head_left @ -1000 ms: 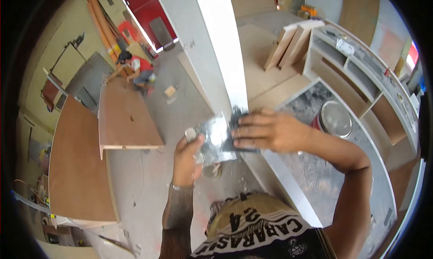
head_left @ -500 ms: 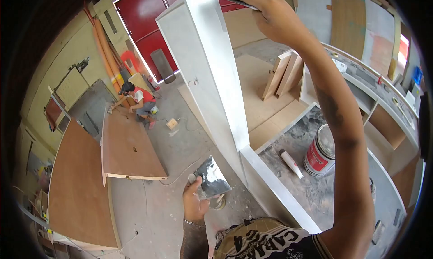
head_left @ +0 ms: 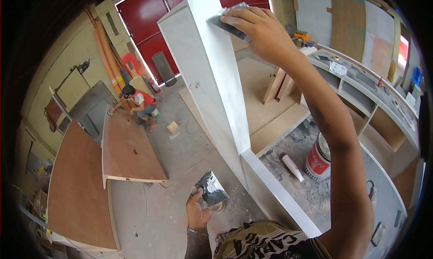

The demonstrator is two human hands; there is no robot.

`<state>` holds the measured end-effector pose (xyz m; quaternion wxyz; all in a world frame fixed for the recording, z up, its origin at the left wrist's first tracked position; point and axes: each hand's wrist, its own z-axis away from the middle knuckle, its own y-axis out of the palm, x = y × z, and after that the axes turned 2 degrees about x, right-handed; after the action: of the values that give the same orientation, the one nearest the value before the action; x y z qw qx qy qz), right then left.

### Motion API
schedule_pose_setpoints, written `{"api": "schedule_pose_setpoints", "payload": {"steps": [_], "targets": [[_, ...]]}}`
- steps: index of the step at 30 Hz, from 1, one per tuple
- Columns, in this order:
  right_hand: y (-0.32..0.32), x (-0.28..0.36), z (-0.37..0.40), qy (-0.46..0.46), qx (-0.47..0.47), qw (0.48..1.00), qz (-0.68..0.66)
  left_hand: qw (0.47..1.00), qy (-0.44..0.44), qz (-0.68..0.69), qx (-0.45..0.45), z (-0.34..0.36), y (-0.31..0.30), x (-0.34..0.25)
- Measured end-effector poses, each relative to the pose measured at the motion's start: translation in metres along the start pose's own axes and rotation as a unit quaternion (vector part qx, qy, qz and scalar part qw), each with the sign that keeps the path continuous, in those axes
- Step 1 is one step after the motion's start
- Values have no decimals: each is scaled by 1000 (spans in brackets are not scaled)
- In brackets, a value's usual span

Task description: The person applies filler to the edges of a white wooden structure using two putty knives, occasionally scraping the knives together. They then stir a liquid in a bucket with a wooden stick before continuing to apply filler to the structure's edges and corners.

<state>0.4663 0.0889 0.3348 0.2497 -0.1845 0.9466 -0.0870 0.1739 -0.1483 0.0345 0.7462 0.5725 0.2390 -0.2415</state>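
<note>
My right hand (head_left: pixel 259 26) grips a flat dark putty spreader (head_left: pixel 230 24), its edge at the upper side face of a tall white cabinet column (head_left: pixel 212 56). Fingers lie over the blade's back. Low in the middle, my left hand (head_left: pixel 198 211) pinches a square metal putty plate (head_left: pixel 214 191) between thumb and fingers. White putty (head_left: pixel 210 183) is smeared across the plate's shiny surface. Behind the plate, partly hidden, sits a round tin (head_left: pixel 219 207). A low white ledge (head_left: pixel 279 193) runs from the column's foot toward me.
Right of the ledge, a red-labelled can (head_left: pixel 318 159) and a white tube (head_left: pixel 292 167) rest on a stained surface. Wooden panels (head_left: pixel 131 146) stand at left, where a person in a red top (head_left: pixel 140 101) crouches. A long shelving unit (head_left: pixel 365 96) curves along the right.
My right hand has moved down from the column's top with the spreader, whose flat side now shows more. My left hand and the plate sit slightly lower in view.
</note>
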Motion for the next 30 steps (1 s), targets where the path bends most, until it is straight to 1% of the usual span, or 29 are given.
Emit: {"api": "schedule_pose_setpoints", "payload": {"steps": [3,6,9,12,15,18,21,24,27,30], "targets": [[-8,-4,-4,17,-45,999,-20,1000,7,1,4,0,-1,6],[-16,3,-25,16,-89,996,-27,1000,-1,1,20,1,0,5],[2,7,-37,17,-127,992,5,999,-24,-8,29,2,1,2],[18,12,-25,47,-125,991,-12,1000,-9,-5,16,3,2,4],[-2,10,-12,48,-43,997,-29,1000,-5,1,17,7,-2,5],[-3,8,-16,37,-86,995,-24,1000,-10,-5,15,10,-3,4],[4,3,-31,47,-131,989,-42,1000,-16,-6,14,8,-7,5],[19,7,-24,44,-124,991,-23,1000,-7,-6,7,6,-8,6],[5,7,-8,38,-53,996,-59,1000,-3,1,3,6,-15,8],[-3,1,-1,28,-34,998,-37,1000,-16,-7,19,7,-15,7]]}}
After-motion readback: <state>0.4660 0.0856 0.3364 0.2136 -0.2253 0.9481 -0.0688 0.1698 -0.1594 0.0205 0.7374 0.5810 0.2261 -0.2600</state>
